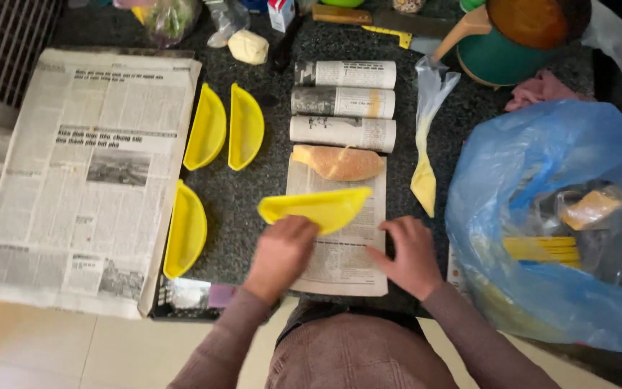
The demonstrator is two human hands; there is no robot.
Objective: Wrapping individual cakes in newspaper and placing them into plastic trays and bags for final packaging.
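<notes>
Yellow tray (316, 208) is pinched at its edge by the left hand (281, 253); the right hand (411, 256), fingers spread, presses the newspaper sheet (340, 252).

A kitchen: dark stone counter (253, 194), knife (368, 16), bread (340, 163), pot (512, 43).

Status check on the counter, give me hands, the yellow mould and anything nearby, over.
Left hand gripping yellow half-moon mould above newspaper sheet. Right hand flat on the sheet, empty. Moulded piece lies at the sheet's top end. Blue plastic bag close on the right.
</notes>
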